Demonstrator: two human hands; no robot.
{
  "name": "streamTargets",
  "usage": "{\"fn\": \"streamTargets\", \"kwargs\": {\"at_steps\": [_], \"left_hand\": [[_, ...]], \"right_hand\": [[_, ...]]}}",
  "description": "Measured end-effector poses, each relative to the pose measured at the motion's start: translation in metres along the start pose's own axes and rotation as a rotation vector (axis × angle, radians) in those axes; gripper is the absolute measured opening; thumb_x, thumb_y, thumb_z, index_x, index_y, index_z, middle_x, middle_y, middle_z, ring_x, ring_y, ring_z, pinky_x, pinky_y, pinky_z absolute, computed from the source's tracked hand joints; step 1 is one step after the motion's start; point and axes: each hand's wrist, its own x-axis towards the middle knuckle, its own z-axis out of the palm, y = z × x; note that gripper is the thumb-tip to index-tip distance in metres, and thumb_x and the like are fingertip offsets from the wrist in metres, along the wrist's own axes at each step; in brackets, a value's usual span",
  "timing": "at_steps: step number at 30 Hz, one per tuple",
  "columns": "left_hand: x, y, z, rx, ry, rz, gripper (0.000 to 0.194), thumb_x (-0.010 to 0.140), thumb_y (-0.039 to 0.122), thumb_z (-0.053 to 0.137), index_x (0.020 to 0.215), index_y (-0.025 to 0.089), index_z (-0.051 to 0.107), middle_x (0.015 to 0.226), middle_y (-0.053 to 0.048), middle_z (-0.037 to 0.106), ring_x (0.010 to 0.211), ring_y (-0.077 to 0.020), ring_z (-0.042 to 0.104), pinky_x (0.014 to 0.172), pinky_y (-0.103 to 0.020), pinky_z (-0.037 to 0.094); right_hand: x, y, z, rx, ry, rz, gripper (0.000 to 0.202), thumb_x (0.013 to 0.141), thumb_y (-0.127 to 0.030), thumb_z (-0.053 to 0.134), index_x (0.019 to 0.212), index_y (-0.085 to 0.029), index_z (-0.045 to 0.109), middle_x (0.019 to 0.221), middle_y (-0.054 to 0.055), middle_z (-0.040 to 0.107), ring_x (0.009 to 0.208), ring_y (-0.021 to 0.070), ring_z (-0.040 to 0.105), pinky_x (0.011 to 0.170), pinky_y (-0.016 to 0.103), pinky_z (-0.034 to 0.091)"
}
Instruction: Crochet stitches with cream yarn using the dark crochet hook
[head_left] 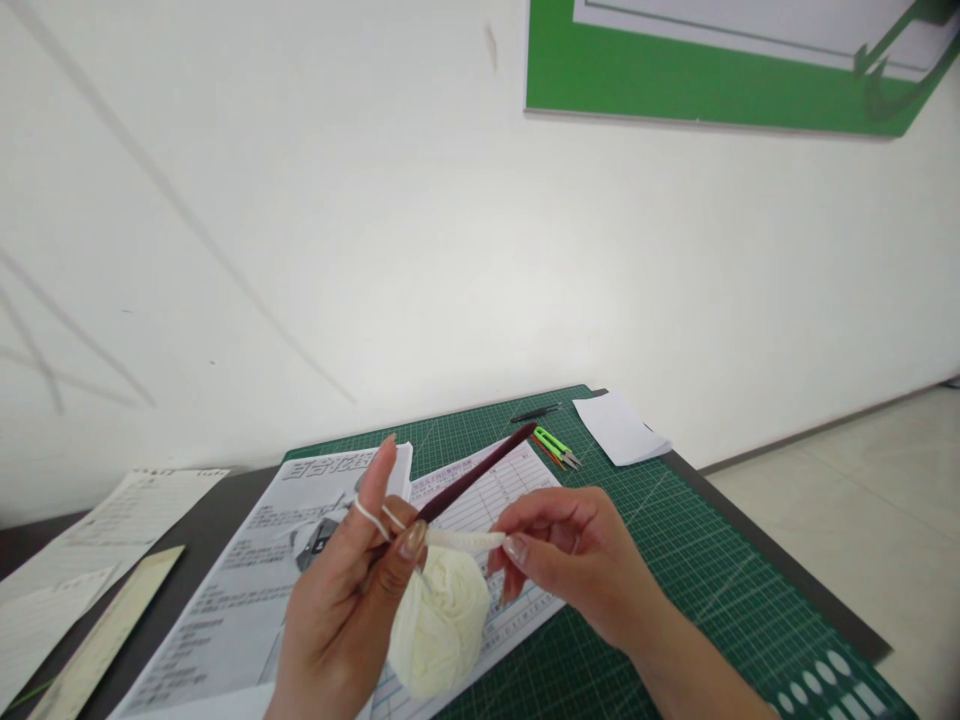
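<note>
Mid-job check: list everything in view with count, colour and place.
Yarn ball: 1, cream, bottom centre
Worked strip: 1, cream, above ball
Maroon tool: 1, maroon, centre
Snips: 1, green, mat's far part
Orange item: count unclear, orange, beside snips
Pen-like tool: 1, black, behind snips
Blank paper: white, count unclear, far right corner
Printed papers: several, white, centre and left
Ruler-like strip: 1, pale yellow, left
Cutting mat: 1, green, on table
Table: 1, dark, under mat
Board: 1, green-white, on white wall
Floor: pale, right
Left hand: 1, holding maroon tool
Right hand: 1, pinching strip's end
</note>
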Motion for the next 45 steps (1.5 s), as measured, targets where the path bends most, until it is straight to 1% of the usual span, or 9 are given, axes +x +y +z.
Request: {"fn": "streamTargets", "kwargs": {"at_steps": [3,7,12,18,24,32,37,45], "left_hand": [[0.0003,0.0002,0.0009,0.008,0.011,0.011,0.049,0.08,0.023,0.067,0.126,0.038,0.058,0.066,0.005,0.051,0.062,-0.0111,0.047,0.06,-0.022,0.039],[0.0003,0.0005,0.0011,-0.004,0.001,0.022,0.049,0.08,0.023,0.066,0.126,0.037,0.057,0.065,0.005,0.049,0.062,-0.0111,0.045,0.059,-0.022,0.038],[-0.0006,0.0007,0.0014,0.027,-0.007,-0.01,0.049,0.082,0.024,0.064,0.127,0.042,0.055,0.066,0.006,0.05,0.061,-0.01,0.044,0.059,-0.02,0.037],[-0.0005,0.0004,0.0022,0.005,0.005,0.005,0.05,0.08,0.025,0.066,0.128,0.036,0.057,0.066,0.004,0.049,0.062,-0.0115,0.045,0.06,-0.022,0.039],[-0.0001,-0.0001,0.0009,0.012,-0.031,0.014,0.048,0.082,0.026,0.065,0.127,0.042,0.056,0.065,0.005,0.049,0.061,-0.0108,0.043,0.059,-0.021,0.038],[-0.0004,0.0001,0.0007,0.015,-0.027,0.001,0.049,0.083,0.025,0.064,0.127,0.041,0.055,0.065,0.005,0.048,0.063,-0.0104,0.045,0.062,-0.02,0.039],[-0.0006,0.001,0.0019,-0.004,-0.012,0.005,0.048,0.081,0.024,0.065,0.126,0.038,0.057,0.064,0.005,0.046,0.062,-0.0103,0.044,0.06,-0.02,0.039],[0.0,0.0005,-0.0009,0.021,-0.054,-0.02,0.049,0.083,0.026,0.064,0.127,0.045,0.054,0.064,0.006,0.047,0.061,-0.0093,0.043,0.06,-0.018,0.037]], "right_hand": [[0.0002,-0.0004,0.0001,-0.004,0.0,0.005,0.015,0.062,-0.024,0.082,0.068,-0.014,0.072,0.056,0.001,0.071,0.044,0.0105,0.064,0.047,0.023,0.056],[0.0004,0.0007,-0.0008,-0.002,-0.003,0.001,0.016,0.063,-0.025,0.081,0.068,-0.014,0.072,0.055,0.002,0.071,0.044,0.0106,0.063,0.046,0.024,0.056],[0.0003,0.0028,-0.0019,0.001,-0.019,0.006,0.017,0.064,-0.026,0.081,0.07,-0.013,0.073,0.058,0.003,0.071,0.046,0.0099,0.063,0.048,0.023,0.056],[-0.0001,0.004,-0.0026,0.002,-0.034,0.0,0.017,0.064,-0.027,0.081,0.071,-0.014,0.073,0.06,0.003,0.072,0.047,0.01,0.063,0.049,0.023,0.057],[-0.0005,0.0031,-0.0029,-0.002,-0.036,-0.006,0.016,0.064,-0.026,0.081,0.071,-0.014,0.073,0.059,0.003,0.071,0.046,0.0102,0.063,0.048,0.023,0.056],[-0.001,0.0022,-0.0013,0.053,-0.035,0.0,0.013,0.064,-0.022,0.081,0.069,-0.013,0.073,0.057,0.002,0.071,0.045,0.0087,0.062,0.047,0.02,0.054],[-0.0009,0.0022,-0.0004,0.047,-0.022,0.013,0.014,0.062,-0.022,0.082,0.069,-0.013,0.073,0.058,0.003,0.072,0.045,0.0091,0.063,0.047,0.02,0.055],[-0.0018,0.0044,-0.0019,0.036,-0.059,-0.032,0.015,0.063,-0.02,0.081,0.075,-0.014,0.075,0.062,0.002,0.072,0.049,0.0087,0.064,0.051,0.02,0.057]]}}
